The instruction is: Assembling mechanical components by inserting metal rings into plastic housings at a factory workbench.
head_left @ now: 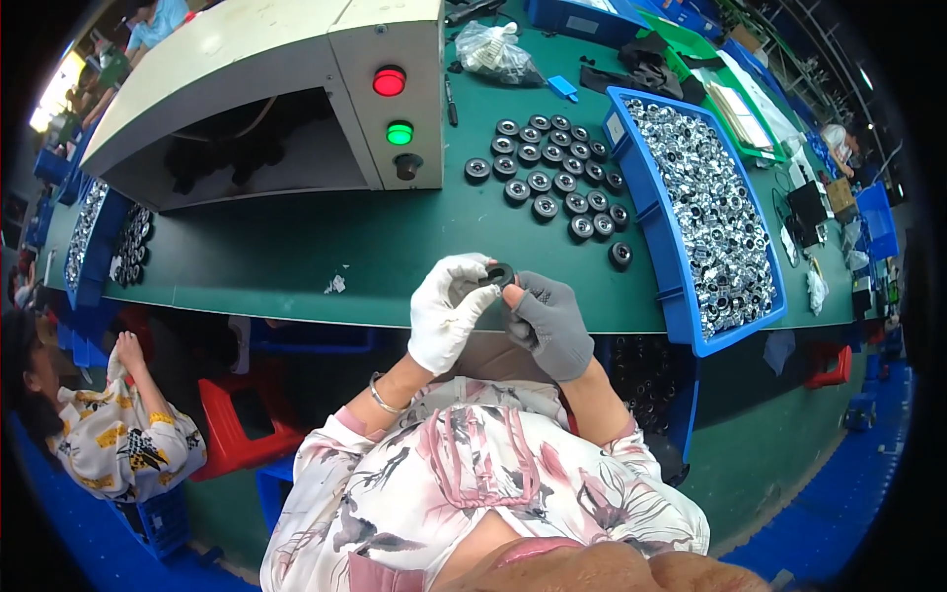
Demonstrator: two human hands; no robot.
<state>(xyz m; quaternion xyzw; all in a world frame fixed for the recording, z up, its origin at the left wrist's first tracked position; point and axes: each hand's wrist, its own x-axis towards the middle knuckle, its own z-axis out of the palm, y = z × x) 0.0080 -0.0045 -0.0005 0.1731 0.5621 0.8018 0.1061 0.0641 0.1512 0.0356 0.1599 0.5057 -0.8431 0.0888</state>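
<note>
Busy workshop all around here, and a long green bench (pixel 296 242) is running across in front of the person, with a pale machine (pixel 386 35) taking up its back left part. The red light (pixel 390 81) and green light (pixel 400 133) are facing the near edge, I guess so they're readable from there. Just in from that near edge, around the middle, both hands are meeting on one black ring (pixel 501 274): the left hand (pixel 446 314), white glove, is pinching its left side, and the right hand (pixel 554 331), grey glove, is gripping its right with a bare thumb tip showing, probably for better feel. Can't tell what the hidden fingers are doing. More black rings (pixel 546 207) are lying in a loose bunch between machine and tub, mostly one layer, which is likely keeping each one easy to grab. The blue tub (pixel 646 212) is sitting to the right, its near end seemingly poking past the near edge, so its shiny bits (pixel 705 212) are staying handy for the right hand, I'd say.
</note>
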